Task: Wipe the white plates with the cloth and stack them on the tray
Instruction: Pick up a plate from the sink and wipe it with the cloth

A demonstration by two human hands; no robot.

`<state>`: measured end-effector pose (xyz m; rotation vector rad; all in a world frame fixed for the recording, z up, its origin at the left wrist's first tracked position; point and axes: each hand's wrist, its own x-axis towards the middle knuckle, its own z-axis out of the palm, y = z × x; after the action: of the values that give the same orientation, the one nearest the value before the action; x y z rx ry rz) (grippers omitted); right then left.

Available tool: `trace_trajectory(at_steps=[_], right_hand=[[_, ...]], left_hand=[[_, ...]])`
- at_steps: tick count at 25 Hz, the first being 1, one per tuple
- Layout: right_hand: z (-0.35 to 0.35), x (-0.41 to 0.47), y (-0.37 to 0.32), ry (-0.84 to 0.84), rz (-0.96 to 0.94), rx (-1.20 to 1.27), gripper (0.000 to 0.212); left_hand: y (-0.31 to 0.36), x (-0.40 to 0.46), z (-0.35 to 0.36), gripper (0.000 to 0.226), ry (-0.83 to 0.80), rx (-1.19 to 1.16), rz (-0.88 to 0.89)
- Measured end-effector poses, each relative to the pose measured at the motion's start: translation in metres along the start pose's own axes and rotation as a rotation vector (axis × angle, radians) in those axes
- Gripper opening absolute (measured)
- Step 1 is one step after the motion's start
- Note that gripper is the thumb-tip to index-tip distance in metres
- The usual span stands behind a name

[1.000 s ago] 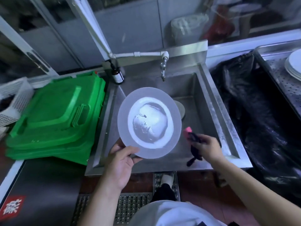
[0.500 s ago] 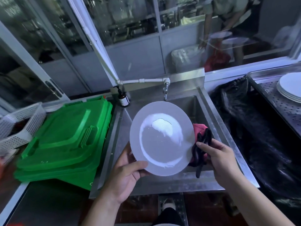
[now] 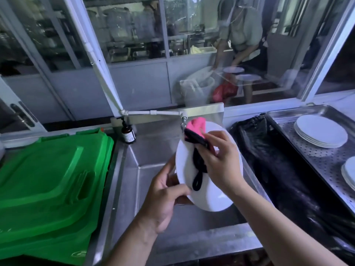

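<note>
Cloth (image 3: 196, 131) now pressed onto the plate (image 3: 207, 196), up at its far rim, where a moment ago it hung just off the right edge. Right hand (image 3: 221, 160) clamped on the cloth, left hand (image 3: 165, 192) pinching the plate's near-left rim, tilted over the sink (image 3: 146, 150). Wiping under way, then, not just lined up. Stacking not yet due: tray (image 3: 326, 158) waiting at the right, finished plates (image 3: 320, 131) piled at its far end, more at its right edge.
</note>
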<state>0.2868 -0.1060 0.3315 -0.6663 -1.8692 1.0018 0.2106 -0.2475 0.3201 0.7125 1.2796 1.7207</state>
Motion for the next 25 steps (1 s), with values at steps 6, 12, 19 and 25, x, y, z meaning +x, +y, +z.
trace_trajectory(at_steps=[6,12,19,25], right_hand=[[0.06,-0.007,-0.024,-0.378,-0.224,0.104,0.036],[0.081,-0.032,-0.019,-0.527,-0.139,0.06,0.037],[0.054,-0.046,-0.01,-0.695,0.016,-0.124,0.04],[0.026,-0.008,-0.033,-0.285,-0.338,-0.487,0.055]], left_hand=[[0.032,0.011,-0.068,0.055,0.022,-0.048,0.081],[0.036,0.01,-0.116,0.061,-0.109,-0.279,0.057],[0.026,0.018,-0.145,0.057,-0.01,-0.193,-0.013],[0.03,0.021,-0.169,0.052,-0.07,-0.22,-0.083]])
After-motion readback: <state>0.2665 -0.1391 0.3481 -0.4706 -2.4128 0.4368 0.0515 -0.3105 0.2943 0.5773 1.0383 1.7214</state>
